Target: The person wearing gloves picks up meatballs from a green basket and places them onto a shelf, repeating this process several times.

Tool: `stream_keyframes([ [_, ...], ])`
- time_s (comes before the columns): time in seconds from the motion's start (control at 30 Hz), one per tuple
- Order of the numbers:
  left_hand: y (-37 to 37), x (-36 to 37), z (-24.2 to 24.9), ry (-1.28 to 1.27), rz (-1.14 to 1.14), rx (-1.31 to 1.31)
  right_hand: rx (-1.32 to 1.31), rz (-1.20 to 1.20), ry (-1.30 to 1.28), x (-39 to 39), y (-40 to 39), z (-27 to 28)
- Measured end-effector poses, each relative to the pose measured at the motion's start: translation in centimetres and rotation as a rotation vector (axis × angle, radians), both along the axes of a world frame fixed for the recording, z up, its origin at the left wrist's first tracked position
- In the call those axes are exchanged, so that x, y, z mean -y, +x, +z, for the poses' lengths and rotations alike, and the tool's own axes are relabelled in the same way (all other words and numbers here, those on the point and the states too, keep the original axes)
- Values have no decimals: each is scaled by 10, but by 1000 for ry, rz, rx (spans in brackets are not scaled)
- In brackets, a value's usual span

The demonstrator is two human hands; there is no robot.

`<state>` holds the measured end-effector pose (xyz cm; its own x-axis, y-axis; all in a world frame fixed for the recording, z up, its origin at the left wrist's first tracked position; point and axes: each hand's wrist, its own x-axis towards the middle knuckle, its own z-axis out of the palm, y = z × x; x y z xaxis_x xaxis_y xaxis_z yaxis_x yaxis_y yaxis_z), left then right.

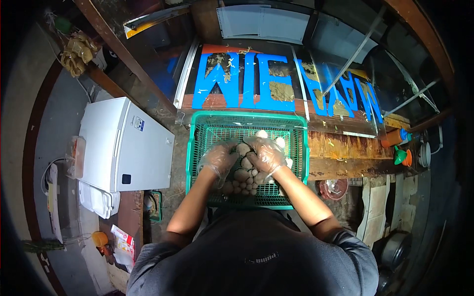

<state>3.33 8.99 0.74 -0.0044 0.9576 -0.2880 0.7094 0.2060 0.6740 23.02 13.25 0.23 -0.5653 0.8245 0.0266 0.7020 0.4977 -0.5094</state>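
A green plastic crate (190, 163) with slatted sides stands in front of me. Several greyish-brown meatballs (241, 175) of different sizes lie in its middle and near part; a few paler ones (280, 142) are by its right side. Clear plastic gloves cover both hands. Inside the crate, my left hand (220, 158) curls its fingers around meatballs from the left. My right hand (267, 155) bends over meatballs from the right, thumb tucked toward the middle. Between the two hands sit a couple of meatballs (243, 149). The undersides of both hands are hidden.
A glass-fronted stall with blue lettering (274, 79) borders the crate's far side. On the left stands a white chest freezer (143, 148), with white foam boxes (101, 198) below it. A wooden bench (345, 153) and a reddish bowl (334, 188) are on the right.
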Motion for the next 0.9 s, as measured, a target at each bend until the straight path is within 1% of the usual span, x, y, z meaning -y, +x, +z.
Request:
stream_keyframes([
  [0.07, 2, -2, -10, 78, -33, -111, -6, 49, 23, -5, -3, -3],
  [0.13, 2, -5, -17, 89, -32, -122, -14, 48, 51, -7, -8, -5],
  [0.2, 1, -8, -21, 103, -35, -132, 150, 75, -18, -12, -12, -2],
  [0.23, 2, -9, -22, 68, -34, -136, 150, 80, -15, -14, -14, 0],
  [0.3, 2, -11, -24, 36, -30, -139, 250, 85, -112, -16, -17, 4],
  [0.37, 2, -13, -26, -40, -27, -68, 224, 78, -117, -18, -19, 0],
  [0.43, 2, -15, -36, -23, -25, -78, 200, 70, -121, -20, -19, -9],
  [0.5, 3, -15, -45, -5, -23, -85, 179, 94, -69, -22, -18, -19],
  [0.57, 2, -15, -51, 37, -13, -74, 182, 89, -77, -23, -19, -29],
  [0.6, 1, -17, -56, 41, -13, -73, 180, 84, -89, -23, -22, -25],
  [0.67, -1, -20, -65, 102, -33, 25, 190, 74, -107, -20, -25, -18],
  [0.73, 1, -22, -75, 145, -21, 38, 211, 43, -103, -18, -28, -16],
  [0.77, 1, -24, -80, 184, -6, 51, 212, 40, -99, -20, -29, -24],
  [0.83, 0, -27, -84, 178, -25, 14, 163, 36, -89, -24, -31, -41],
  [0.9, -2, -28, -79, 173, -45, -24, 161, 40, -103, -23, -31, -36],
])
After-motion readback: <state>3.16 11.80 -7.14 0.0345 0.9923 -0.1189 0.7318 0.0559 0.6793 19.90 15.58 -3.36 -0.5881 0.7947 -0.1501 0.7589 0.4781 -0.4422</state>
